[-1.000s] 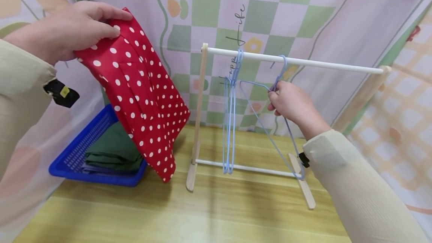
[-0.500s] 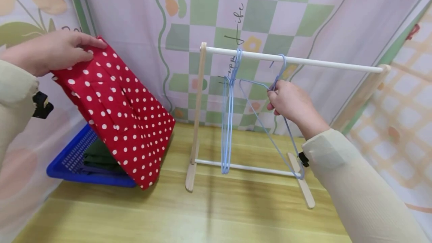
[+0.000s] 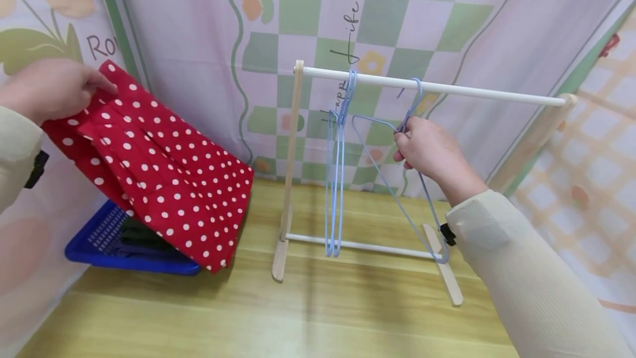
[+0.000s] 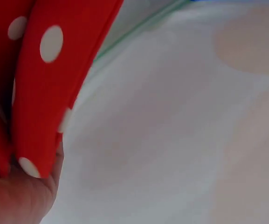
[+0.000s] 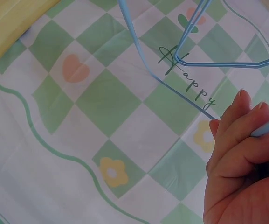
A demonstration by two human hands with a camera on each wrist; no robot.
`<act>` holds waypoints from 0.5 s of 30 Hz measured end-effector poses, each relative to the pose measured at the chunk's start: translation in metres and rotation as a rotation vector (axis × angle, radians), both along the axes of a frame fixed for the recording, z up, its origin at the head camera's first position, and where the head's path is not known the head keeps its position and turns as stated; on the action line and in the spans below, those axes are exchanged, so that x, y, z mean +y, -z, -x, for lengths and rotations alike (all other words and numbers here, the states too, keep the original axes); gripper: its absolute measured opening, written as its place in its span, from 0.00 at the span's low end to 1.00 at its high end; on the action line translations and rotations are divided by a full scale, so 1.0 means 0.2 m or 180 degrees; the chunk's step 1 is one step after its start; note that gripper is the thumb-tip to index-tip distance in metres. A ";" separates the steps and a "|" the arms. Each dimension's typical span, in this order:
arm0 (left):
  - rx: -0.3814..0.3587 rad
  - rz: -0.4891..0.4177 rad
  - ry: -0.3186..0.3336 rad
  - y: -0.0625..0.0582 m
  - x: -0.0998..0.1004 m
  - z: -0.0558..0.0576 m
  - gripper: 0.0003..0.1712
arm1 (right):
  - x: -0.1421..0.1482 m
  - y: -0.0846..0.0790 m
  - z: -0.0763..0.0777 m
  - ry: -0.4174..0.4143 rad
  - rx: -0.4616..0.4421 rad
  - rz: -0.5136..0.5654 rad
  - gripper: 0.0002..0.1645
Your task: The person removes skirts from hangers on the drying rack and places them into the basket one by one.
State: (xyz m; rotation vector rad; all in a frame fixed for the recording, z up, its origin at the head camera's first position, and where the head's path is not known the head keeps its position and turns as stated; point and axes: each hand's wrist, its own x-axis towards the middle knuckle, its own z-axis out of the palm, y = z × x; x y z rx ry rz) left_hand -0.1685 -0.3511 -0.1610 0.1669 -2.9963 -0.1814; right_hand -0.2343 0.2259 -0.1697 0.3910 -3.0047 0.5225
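Note:
My left hand (image 3: 49, 90) pinches the upper left of a red garment with white polka dots (image 3: 171, 175), which hangs in folds over a blue basket (image 3: 134, 264). The left wrist view shows the cloth (image 4: 59, 70) coming down into the palm. On the right, my right hand (image 3: 429, 145) grips a light blue hanger (image 3: 375, 119) just below its hook, which is still over the white rail (image 3: 477, 92). Its curled fingers show in the right wrist view, around the hanger's blue wire (image 5: 183, 96).
Several more blue hangers (image 3: 340, 181) hang bunched at the rail's left. The small rack has wooden posts (image 3: 294, 148) and a lower white bar (image 3: 367, 247). Dark green folded cloth (image 3: 144, 235) lies in the basket. Printed curtains (image 3: 169, 32) surround the wooden tabletop (image 3: 298, 314).
My left hand has moved left and down with the polka-dot garment, which now spreads wider and covers more of the basket. My right hand stays on the hanger.

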 end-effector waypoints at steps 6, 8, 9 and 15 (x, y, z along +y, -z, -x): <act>-0.0092 0.0171 -0.0136 0.08 -0.09 0.01 0.32 | -0.01 0.00 0.00 0.0009 -0.0029 0.0018 0.19; -0.0118 0.0164 -0.0129 0.11 -0.11 0.01 0.32 | -0.01 0.00 0.00 0.0008 -0.0030 0.0011 0.19; -0.0138 0.0153 -0.0119 0.12 -0.12 0.00 0.33 | -0.01 0.00 0.00 0.0006 -0.0032 0.0011 0.20; -0.0214 0.0499 0.0051 0.19 -0.09 -0.01 0.41 | -0.01 0.00 0.00 0.0011 -0.0033 -0.0003 0.20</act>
